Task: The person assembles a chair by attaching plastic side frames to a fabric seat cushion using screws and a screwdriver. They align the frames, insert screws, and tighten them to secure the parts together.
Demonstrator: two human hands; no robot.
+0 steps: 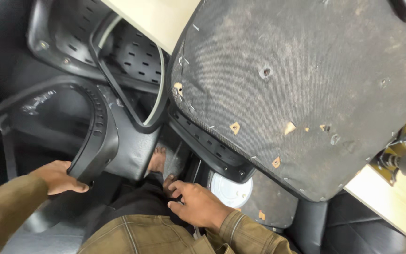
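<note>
Right hand rests loose by a white round disc; left hand grips a black armrest.

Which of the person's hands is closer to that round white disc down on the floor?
The right hand. It rests just left of the white disc, almost beside it. The left hand is far off to the left, gripping the end of a curved black plastic armrest.
</note>
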